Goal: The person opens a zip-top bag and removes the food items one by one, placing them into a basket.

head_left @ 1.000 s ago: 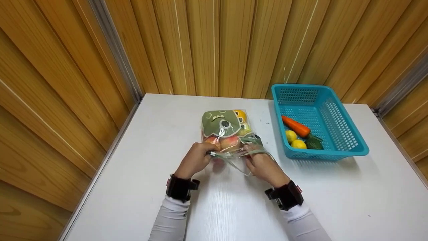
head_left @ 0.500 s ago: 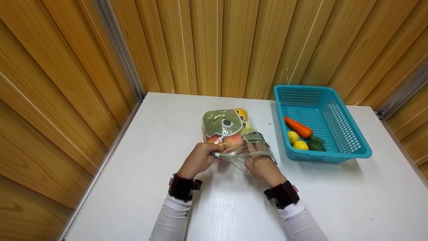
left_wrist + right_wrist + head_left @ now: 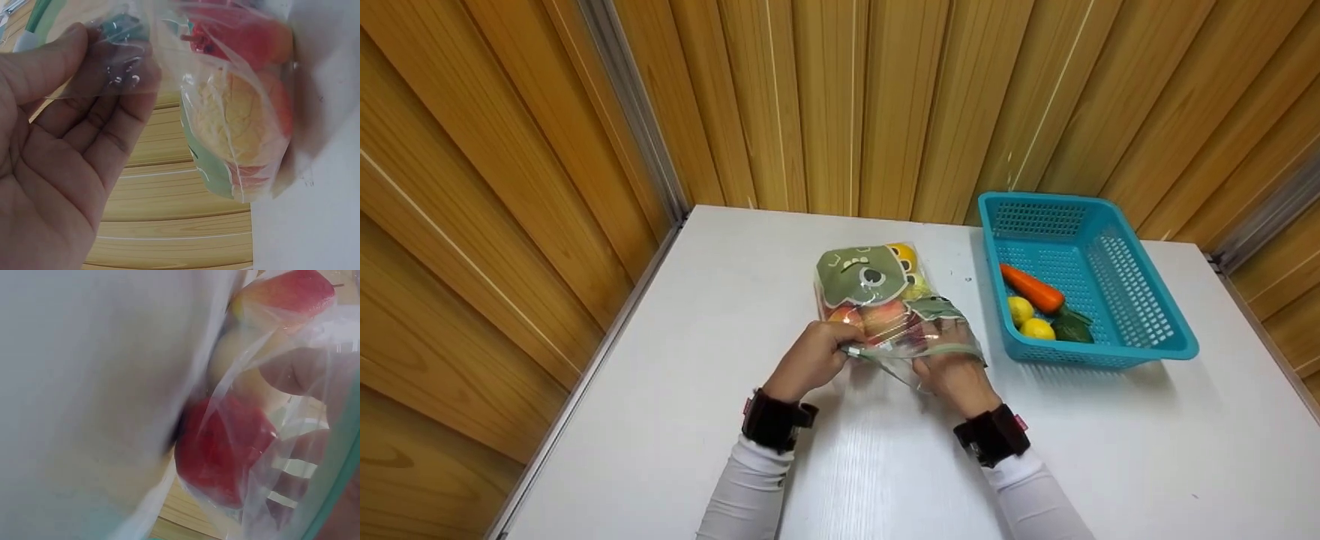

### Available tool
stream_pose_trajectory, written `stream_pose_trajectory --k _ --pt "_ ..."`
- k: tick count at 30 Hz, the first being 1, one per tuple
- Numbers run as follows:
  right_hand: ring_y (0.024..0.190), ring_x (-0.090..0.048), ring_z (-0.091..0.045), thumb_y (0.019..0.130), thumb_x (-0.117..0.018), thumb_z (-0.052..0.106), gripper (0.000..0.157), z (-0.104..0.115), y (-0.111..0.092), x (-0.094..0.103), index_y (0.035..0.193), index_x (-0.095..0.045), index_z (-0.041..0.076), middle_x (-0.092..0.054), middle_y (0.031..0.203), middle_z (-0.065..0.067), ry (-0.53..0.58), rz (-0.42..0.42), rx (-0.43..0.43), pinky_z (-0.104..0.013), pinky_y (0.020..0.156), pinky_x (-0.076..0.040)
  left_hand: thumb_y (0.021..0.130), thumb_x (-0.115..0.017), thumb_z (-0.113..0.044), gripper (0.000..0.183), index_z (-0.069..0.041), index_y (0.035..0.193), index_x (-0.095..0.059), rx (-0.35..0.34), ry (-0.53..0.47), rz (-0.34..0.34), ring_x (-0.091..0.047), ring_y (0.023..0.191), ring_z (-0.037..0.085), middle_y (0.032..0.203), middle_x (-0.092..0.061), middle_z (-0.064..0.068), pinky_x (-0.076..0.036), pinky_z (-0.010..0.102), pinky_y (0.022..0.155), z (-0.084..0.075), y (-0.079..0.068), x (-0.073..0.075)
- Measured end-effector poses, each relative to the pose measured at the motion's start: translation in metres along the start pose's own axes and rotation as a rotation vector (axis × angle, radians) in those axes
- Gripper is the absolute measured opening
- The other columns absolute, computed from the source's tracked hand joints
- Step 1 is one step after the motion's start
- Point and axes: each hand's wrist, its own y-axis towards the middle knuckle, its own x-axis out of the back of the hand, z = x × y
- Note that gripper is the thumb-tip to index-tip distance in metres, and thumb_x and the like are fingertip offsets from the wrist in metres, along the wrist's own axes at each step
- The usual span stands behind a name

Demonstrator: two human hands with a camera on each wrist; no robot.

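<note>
On the white table (image 3: 720,315), the left hand (image 3: 814,358) pinches the clear bag (image 3: 847,277), and the right hand (image 3: 955,375) inside — I can't tell if it grips — seems to tidy the fruit (image 3: 883,319) and should next slip out gently.

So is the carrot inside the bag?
No, the carrot lies in the basket, which stands apart from the bag.
</note>
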Motion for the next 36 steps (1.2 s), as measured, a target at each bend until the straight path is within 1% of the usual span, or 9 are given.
stream_pose_trajectory --k 6,8,15,20,22,25,31,33,36 --pt "0.133 -0.046 -0.049 0.096 -0.066 0.028 0.063 -0.002 -0.001 0.004 0.146 -0.047 -0.007 -0.049 0.144 -0.033 0.063 0.182 -0.108 -0.06 0.115 -0.034 0.083 -0.073 0.007 0.014 -0.004 0.088 -0.078 -0.003 0.023 -0.001 -0.067 0.084 0.019 0.088 -0.075 0.004 -0.058 0.035 0.079 0.0 0.0 0.0" --pt "0.134 -0.046 -0.049 0.097 -0.066 0.028 0.063 -0.003 -0.002 0.004 0.145 -0.047 -0.008 -0.05 0.144 -0.033 0.064 0.188 -0.109 -0.06 0.116 -0.033 0.084 -0.071 0.008 0.015 -0.005 0.088 -0.078 0.0 0.019 0.004 -0.067 0.085 0.019 0.088 -0.074 0.004 -0.058 0.035 0.079 0.0 0.0 0.0" --pt "0.129 -0.051 -0.047 0.092 -0.071 0.03 0.06 -0.003 -0.002 0.006 0.139 -0.055 -0.005 -0.055 0.14 -0.031 0.018 0.118 -0.076 -0.058 0.113 -0.038 0.083 -0.068 0.011 0.02 -0.004 0.092 -0.079 -0.011 0.0 0.009 -0.07 0.091 0.021 0.092 -0.075 0.006 -0.058 0.037 0.085 0.0 0.0 -0.001" --pt "0.137 -0.044 -0.041 0.095 -0.07 0.033 0.069 0.001 0.0 0.013 0.15 -0.046 -0.002 -0.046 0.152 -0.026 0.122 0.199 -0.159 -0.055 0.119 -0.033 0.082 -0.069 0.011 0.022 -0.004 0.094 -0.079 -0.017 0.022 0.008 -0.069 0.092 0.02 0.093 -0.075 0.005 -0.057 0.035 0.086 0.001 0.0 0.001" --pt "0.134 -0.047 -0.039 0.095 -0.071 0.032 0.07 0.002 -0.001 0.015 0.15 -0.045 -0.003 -0.047 0.151 -0.025 0.158 0.225 -0.197 -0.054 0.117 -0.035 0.082 -0.07 0.011 0.022 -0.004 0.094 -0.079 -0.009 0.016 0.013 -0.069 0.092 0.018 0.093 -0.074 0.005 -0.057 0.035 0.086 0.001 0.001 0.001" --pt "0.132 -0.05 -0.037 0.092 -0.075 0.03 0.072 0.002 -0.002 0.015 0.148 -0.046 -0.005 -0.052 0.147 -0.023 0.176 0.199 -0.162 -0.052 0.116 -0.038 0.082 -0.071 0.01 0.02 -0.003 0.094 -0.079 0.009 -0.001 0.024 -0.067 0.089 0.016 0.091 -0.073 0.005 -0.057 0.033 0.084 0.0 0.001 0.001" --pt "0.126 -0.058 -0.035 0.084 -0.082 0.024 0.073 0.003 -0.006 0.012 0.144 -0.051 -0.005 -0.06 0.14 -0.02 0.276 0.057 -0.047 -0.05 0.109 -0.046 0.081 -0.069 0.012 0.022 -0.002 0.093 -0.079 0.026 -0.003 0.028 -0.067 0.086 0.016 0.089 -0.073 0.005 -0.058 0.033 0.081 0.0 0.0 0.002" --pt "0.125 -0.058 -0.035 0.084 -0.082 0.02 0.07 0.003 -0.009 0.012 0.143 -0.052 -0.004 -0.061 0.14 -0.019 0.317 0.038 -0.031 -0.049 0.108 -0.047 0.08 -0.067 0.015 0.026 -0.002 0.094 -0.08 0.027 0.0 0.027 -0.068 0.088 0.017 0.091 -0.073 0.005 -0.058 0.034 0.083 0.001 0.0 0.003" --pt "0.12 -0.058 -0.032 0.084 -0.079 0.016 0.064 0.004 -0.012 0.013 0.141 -0.055 -0.002 -0.062 0.139 -0.017 0.356 0.066 -0.035 -0.048 0.106 -0.048 0.079 -0.065 0.016 0.028 -0.003 0.094 -0.079 0.021 0.013 0.023 -0.069 0.089 0.017 0.091 -0.074 0.005 -0.058 0.034 0.083 0.001 0.0 0.004"
